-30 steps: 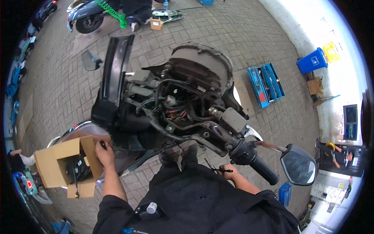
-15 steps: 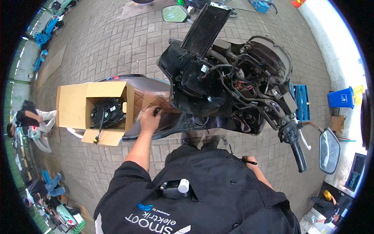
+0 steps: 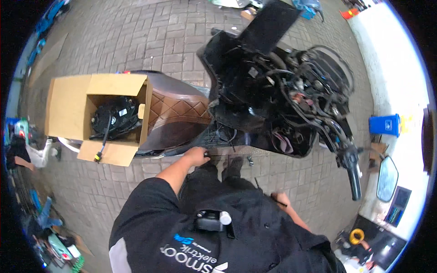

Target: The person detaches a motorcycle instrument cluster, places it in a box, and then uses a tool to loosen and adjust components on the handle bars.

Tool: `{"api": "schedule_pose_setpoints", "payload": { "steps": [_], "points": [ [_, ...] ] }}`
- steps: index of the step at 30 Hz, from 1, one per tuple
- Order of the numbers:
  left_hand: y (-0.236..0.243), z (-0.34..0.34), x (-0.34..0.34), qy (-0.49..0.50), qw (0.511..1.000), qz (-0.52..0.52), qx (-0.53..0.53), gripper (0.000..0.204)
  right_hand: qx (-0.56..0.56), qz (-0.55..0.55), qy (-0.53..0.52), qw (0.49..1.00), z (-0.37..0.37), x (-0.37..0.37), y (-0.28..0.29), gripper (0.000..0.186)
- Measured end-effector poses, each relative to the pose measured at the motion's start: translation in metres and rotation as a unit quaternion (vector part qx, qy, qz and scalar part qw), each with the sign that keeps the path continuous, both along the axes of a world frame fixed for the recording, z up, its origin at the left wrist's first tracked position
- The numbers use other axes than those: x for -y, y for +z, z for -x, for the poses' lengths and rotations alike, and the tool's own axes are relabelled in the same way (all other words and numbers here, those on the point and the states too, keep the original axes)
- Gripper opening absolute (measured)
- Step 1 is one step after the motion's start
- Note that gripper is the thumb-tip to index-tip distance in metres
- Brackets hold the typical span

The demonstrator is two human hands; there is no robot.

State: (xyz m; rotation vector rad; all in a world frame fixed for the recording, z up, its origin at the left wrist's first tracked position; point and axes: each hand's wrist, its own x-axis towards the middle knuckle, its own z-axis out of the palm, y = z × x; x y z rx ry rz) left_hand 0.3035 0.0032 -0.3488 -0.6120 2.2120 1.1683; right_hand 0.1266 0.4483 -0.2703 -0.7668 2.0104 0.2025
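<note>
My left hand [image 3: 195,156] is closed beside the lower edge of the scooter's brown quilted seat [image 3: 180,109]. A small dark piece, too small to name, shows at its fingertips. Low on the right, my right hand [image 3: 282,199] is closed round a slim dark tool with a thin shaft; its exact kind is blurred. Ahead stands the scooter's stripped front [image 3: 291,91], with bare cables and black panels. An open cardboard box [image 3: 68,109] rests on the rear of the seat. Inside it lies a black part [image 3: 116,118], its cable and plug hanging over the flap.
The handlebar grip [image 3: 353,179] and a mirror [image 3: 388,179] jut out at the right. A small dark object [image 3: 250,160] lies on the paving near my feet. A blue bin [image 3: 384,125] stands by the white wall. Other people are at the far left and lower right.
My left hand has come off the seat, down and to the right, to the scooter's near side. My right hand has shifted slightly left and down. The whole view has turned a little.
</note>
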Motion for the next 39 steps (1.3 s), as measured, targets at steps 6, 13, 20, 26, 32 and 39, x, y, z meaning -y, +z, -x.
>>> {"api": "schedule_pose_setpoints", "payload": {
  "steps": [6, 13, 20, 26, 32, 39],
  "points": [
    [-0.131, 0.040, -0.017, 0.076, 0.993, 0.011, 0.088, 0.057, 0.020, -0.085, -0.015, 0.996, -0.015, -0.036, -0.001, 0.033],
    [-0.193, 0.057, -0.042, 0.092, 0.986, 0.089, 0.111, 0.077, 0.011, -0.050, 0.027, 0.998, -0.006, -0.045, -0.010, 0.031],
    [-0.139, 0.009, -0.083, 0.091, 0.986, 0.062, 0.122, 0.074, -0.118, 0.092, 0.091, 0.985, -0.006, -0.034, 0.020, 0.029],
    [-0.039, -0.043, -0.127, 0.063, 0.995, -0.068, -0.040, 0.080, -0.022, 0.254, 0.129, 0.958, 0.015, 0.040, 0.063, 0.028],
    [0.131, -0.052, -0.125, 0.026, 0.947, 0.228, -0.224, 0.092, 0.077, 0.506, 0.184, 0.839, 0.011, 0.154, 0.146, 0.031],
    [0.203, -0.070, -0.087, 0.419, 0.718, 0.252, -0.496, 0.113, 0.199, 0.609, 0.003, 0.768, 0.010, 0.261, 0.208, 0.034]
  ]
}}
